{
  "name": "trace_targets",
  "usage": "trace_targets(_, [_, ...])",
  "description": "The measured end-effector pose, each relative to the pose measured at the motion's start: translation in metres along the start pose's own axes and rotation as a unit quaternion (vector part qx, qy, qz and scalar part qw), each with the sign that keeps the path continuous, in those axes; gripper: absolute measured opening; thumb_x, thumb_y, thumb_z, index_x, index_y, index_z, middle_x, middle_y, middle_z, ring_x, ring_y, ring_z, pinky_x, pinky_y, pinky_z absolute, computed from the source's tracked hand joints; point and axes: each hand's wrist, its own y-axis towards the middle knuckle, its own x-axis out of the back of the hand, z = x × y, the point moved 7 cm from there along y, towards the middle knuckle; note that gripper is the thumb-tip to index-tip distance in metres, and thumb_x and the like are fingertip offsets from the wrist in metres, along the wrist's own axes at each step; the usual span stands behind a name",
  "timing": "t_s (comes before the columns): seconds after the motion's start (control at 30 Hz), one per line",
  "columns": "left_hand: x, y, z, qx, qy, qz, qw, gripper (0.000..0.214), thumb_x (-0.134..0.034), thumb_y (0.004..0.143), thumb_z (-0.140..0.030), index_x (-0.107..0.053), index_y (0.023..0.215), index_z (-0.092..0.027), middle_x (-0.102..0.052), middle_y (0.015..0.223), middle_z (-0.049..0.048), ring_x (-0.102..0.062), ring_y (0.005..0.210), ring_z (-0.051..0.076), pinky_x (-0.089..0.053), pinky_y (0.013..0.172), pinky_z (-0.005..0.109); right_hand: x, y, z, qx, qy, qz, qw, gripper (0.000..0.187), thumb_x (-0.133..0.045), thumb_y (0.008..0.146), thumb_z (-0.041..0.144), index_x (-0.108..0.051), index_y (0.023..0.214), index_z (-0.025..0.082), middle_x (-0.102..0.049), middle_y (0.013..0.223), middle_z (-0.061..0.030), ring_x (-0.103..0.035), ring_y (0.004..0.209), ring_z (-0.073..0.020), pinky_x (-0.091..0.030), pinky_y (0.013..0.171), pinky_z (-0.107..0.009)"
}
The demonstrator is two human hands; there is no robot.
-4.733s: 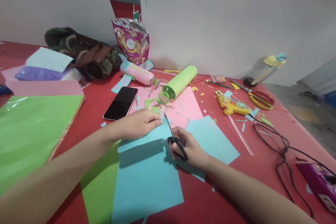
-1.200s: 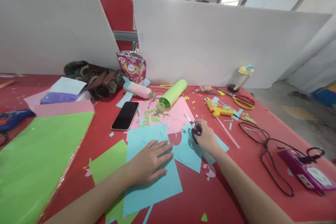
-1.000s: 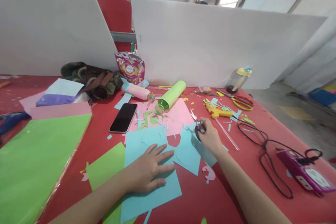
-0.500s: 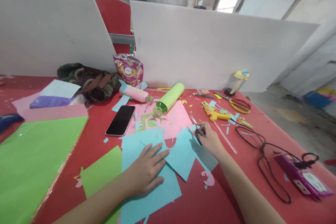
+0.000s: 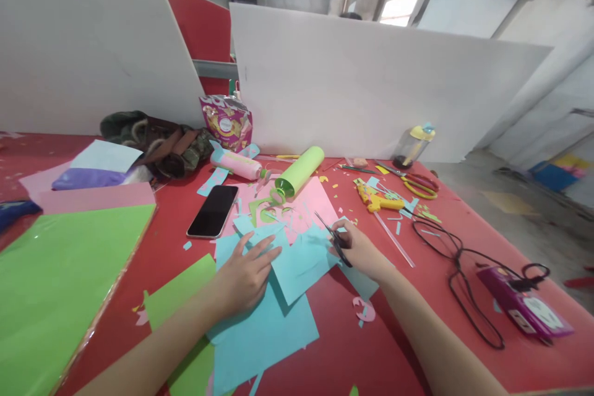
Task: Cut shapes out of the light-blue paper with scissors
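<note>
My left hand (image 5: 244, 273) lies flat with fingers apart on a stack of light blue paper sheets (image 5: 273, 328) on the red table (image 5: 399, 334). A loose blue sheet (image 5: 301, 263) lies between my hands. My right hand (image 5: 361, 250) is closed round black-handled scissors (image 5: 333, 239), whose blades point up and left over the blue sheet's right edge. Pink paper (image 5: 310, 201) with cut-outs lies just beyond.
A black phone (image 5: 212, 218), a green roll (image 5: 297, 171) and a pink bottle (image 5: 236, 164) lie behind the paper. A yellow glue gun (image 5: 377, 198), yellow-handled scissors (image 5: 420, 184), black cable (image 5: 457, 260) and a purple box (image 5: 522, 303) sit right. Green sheets (image 5: 60, 278) lie left.
My right hand drew the scissors back left to the loose blue sheet. That sheet slid left and turned. My left hand shifted slightly left on the stack.
</note>
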Motion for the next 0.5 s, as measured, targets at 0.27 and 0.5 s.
trace_targets(0.27, [-0.008,-0.006,0.022,0.153,-0.069,0.024,0.986,0.023,-0.037,0.077,-0.012,-0.06,0.075,-0.012,-0.034,0.136,0.0123,-0.022,0.126,0.032,-0.022,0.099,0.05,-0.014,-0.01,0.017,0.003,-0.009,-0.027,1.0,0.024,-0.047,0.059,0.014,-0.042,0.082,0.022,-0.04,0.05,0.0095,-0.034,0.043,-0.0086,-0.027,0.041,-0.019])
trace_targets(0.5, [-0.025,-0.029,0.048,0.303,-0.182,-0.065,0.933,0.031,-0.025,0.086,-0.02,-0.05,0.103,-0.017,-0.006,0.146,0.0046,-0.003,0.131,0.028,-0.029,0.097,0.05,-0.013,-0.013,0.016,0.01,0.085,-0.055,0.995,0.025,-0.049,0.063,0.016,-0.039,0.084,0.024,-0.043,0.053,0.0101,-0.037,0.04,-0.0077,-0.03,0.039,-0.019])
